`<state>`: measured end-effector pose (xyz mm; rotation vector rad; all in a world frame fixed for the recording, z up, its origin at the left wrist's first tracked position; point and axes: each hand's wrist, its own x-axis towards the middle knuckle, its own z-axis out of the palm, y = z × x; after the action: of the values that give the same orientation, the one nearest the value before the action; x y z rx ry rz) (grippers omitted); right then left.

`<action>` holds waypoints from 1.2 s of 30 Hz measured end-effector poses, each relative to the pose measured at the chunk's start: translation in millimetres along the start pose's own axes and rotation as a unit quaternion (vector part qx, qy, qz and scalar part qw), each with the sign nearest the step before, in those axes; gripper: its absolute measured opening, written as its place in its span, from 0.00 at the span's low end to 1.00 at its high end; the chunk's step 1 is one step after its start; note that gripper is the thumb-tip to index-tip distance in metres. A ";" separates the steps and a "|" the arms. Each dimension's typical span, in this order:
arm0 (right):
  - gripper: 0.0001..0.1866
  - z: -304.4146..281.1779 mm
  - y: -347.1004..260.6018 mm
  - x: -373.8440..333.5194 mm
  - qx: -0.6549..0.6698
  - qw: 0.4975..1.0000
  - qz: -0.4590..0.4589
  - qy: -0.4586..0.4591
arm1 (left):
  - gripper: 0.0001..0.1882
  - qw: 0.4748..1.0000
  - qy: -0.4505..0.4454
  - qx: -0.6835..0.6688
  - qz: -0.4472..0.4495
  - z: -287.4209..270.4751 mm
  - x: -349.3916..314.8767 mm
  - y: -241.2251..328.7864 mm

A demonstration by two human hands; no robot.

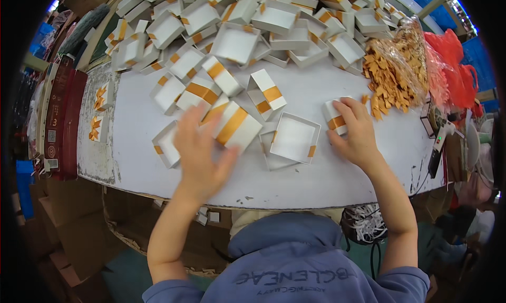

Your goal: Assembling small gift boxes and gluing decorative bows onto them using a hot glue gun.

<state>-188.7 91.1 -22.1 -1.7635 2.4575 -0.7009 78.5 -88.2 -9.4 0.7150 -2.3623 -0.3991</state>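
Observation:
My left hand, slightly smeared by motion, is spread open beside a white box lid with a gold ribbon band; whether it touches the lid I cannot tell. On the right, my right hand has its fingers closed around a small white box with a gold band on the table. Between the hands lies an open white box tray, overlapping another tray. Another open tray sits just left of my left hand. Farther back stands a tilted banded box.
A large heap of white boxes fills the far side of the table. Gold ribbon bows spill from a clear bag at right, near a red plastic bag and a power strip. Two bow-topped boxes stand at left.

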 end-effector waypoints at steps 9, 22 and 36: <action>0.17 1.9 -41.9 -21.2 0.126 0.984 -0.123 0.034 | 0.20 0.996 -0.066 0.067 0.006 41.1 -18.0 15.7; 0.15 -22.6 -13.8 -68.4 0.123 0.985 0.087 0.087 | 0.13 0.967 -0.171 0.030 0.185 51.9 -26.6 48.4; 0.30 -44.3 19.9 -34.4 -0.075 0.993 0.094 0.008 | 0.19 0.821 -0.330 -0.182 -0.429 -7.8 -35.0 60.5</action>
<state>-206.9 142.3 2.3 -1.5456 2.7051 -0.5291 82.8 -19.8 6.4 1.6254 -2.2646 -1.6645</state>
